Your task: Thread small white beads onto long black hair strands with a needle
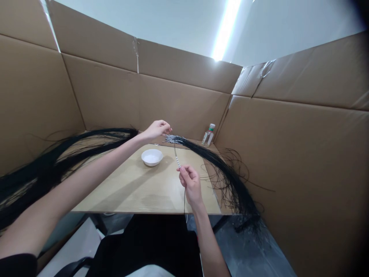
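A thin dark cord (175,150) runs between my two hands, with a row of small white beads (177,161) along its lower part. My left hand (158,130) is raised at the back of the table, its fingers pinched at the cord's upper end. Lower and nearer, my right hand (190,182) pinches the cord at the bottom of the bead row, and its tail hangs below. Beside my left fingertips lies a bundle of black cords (219,163) with a cluster of silvery-white beads (173,139) at its end. What sits inside each pinch is hidden.
A white bowl (151,164) stands on the light wooden table (138,190). Behind it to the right is a clear bottle (208,135) with a white cap. More black strands (66,148) spread along the left. Cardboard walls (184,104) enclose the table at back and sides.
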A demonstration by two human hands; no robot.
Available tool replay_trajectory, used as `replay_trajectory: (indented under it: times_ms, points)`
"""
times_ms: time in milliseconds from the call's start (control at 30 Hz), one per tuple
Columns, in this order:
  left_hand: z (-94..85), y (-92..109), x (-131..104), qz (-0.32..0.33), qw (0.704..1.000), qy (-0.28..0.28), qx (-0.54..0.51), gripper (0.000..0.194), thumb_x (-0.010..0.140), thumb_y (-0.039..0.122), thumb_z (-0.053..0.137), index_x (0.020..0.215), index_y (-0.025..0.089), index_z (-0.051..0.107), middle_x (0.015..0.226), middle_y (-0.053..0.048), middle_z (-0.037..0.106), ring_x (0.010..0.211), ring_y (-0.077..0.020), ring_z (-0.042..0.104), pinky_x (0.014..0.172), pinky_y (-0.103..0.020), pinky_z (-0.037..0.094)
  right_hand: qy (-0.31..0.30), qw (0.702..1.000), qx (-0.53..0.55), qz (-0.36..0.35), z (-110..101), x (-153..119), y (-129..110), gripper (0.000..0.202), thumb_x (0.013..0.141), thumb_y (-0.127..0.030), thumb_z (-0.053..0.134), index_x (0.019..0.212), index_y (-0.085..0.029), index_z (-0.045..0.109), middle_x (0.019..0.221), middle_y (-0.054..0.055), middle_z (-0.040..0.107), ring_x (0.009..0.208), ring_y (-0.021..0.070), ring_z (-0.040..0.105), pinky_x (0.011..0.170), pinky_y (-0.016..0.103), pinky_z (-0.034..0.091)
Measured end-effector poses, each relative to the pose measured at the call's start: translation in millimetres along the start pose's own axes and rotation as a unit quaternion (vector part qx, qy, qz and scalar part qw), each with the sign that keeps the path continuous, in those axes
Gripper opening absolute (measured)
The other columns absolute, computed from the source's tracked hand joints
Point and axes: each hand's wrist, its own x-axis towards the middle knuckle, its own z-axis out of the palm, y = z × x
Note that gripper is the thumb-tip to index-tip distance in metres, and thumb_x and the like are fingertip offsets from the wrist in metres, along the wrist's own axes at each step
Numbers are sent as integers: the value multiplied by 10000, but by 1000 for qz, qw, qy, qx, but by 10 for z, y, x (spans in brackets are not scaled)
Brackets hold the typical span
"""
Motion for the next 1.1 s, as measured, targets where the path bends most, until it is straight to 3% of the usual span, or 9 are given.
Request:
replay_trajectory:
  times_ms: [100,267,400,500,667,800,933,1100]
  points:
    - [-50,28,-14,3,1000,10,2,229,993,332,640,1116,142,673,1106,-82,702,944,-207,693,826,-398,601,-3,1000,-4,-1,-23,-29,-21,303,929,-477,648,946,-175,663,539,-73,408,496,97,263,476,255,183]
    - [-104,73,-57,10,1000,15,11,196,995,326,637,1045,142,681,1051,-69,710,891,-188,690,806,-377,596,-67,997,-11,39,-65,-40,-56,377,948,-452,610,1225,-196,604,573,-49,573,442,97,275,437,240,189]
    - [-80,136,-143,40,999,10,33,159,980,289,644,937,139,678,984,-59,729,868,-183,693,804,-363,577,-87,995,-12,51,-33,-21,-66,250,938,-434,590,1087,-233,590,902,46,728,503,103,437,434,231,257]
    - [-59,181,-222,78,994,31,70,121,953,238,628,858,172,662,921,-61,749,851,-187,687,805,-331,538,-64,997,-20,38,17,-19,-78,186,912,-391,620,981,-219,626,1014,60,710,528,90,387,447,240,223]
    - [-39,235,-379,148,970,120,153,76,914,294,631,873,231,646,896,-47,727,863,-234,642,839,-352,465,-8,1000,-26,7,70,-7,-80,233,912,-430,668,901,-198,661,872,31,655,538,90,296,483,262,227]
    - [-61,304,-439,171,957,153,180,79,914,314,617,919,239,638,934,-55,707,889,-248,624,848,-359,443,20,1000,-22,7,63,33,-61,260,907,-451,696,930,-193,672,635,-42,474,531,98,271,484,261,185]
    - [-132,400,-418,186,964,107,155,107,923,314,603,894,214,628,942,-61,726,886,-227,651,821,-335,467,-11,999,-13,35,25,60,-49,281,929,-434,637,1061,-189,672,538,-79,401,483,101,237,465,260,147]
    - [-193,479,-440,201,975,13,99,168,924,355,617,900,190,639,937,-69,744,829,-190,666,766,-306,487,-23,999,-4,39,14,66,-51,170,910,-361,638,919,-192,629,774,10,653,502,88,325,465,253,197]
